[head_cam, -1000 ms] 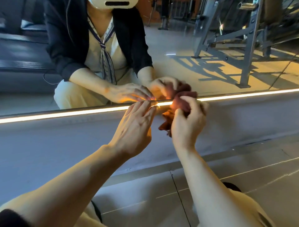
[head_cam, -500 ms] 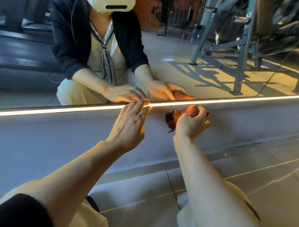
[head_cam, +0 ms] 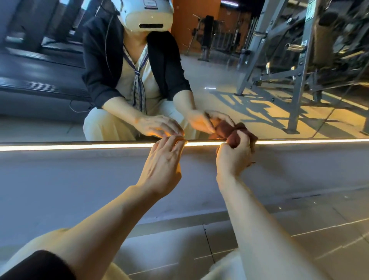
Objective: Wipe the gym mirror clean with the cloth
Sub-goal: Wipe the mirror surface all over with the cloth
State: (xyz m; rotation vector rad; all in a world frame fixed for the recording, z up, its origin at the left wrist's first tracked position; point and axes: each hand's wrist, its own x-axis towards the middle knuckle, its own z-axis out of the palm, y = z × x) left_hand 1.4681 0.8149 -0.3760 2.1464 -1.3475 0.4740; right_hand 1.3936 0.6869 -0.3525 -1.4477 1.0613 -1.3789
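We find no writing clear enough to read: a small label on the reflected headset (head_cam: 149, 2) and a sticker on the rack upright (head_cam: 309, 12) are both blurred.

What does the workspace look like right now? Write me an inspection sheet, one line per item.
Surface: mirror standing above a lit strip on a grey ledge; tiled floor below.
Job's things: dark red cloth, bunched, at the mirror's bottom edge.
Clutter: nothing seen.
Hands: right hand grips the cloth; left hand holds nothing, fingertips at the lit strip.
Cables: a thin cable shows only in the reflection, by the person's dark sleeve.
Surroundings: gym machine frames and an orange wall, seen only as reflections in the mirror.
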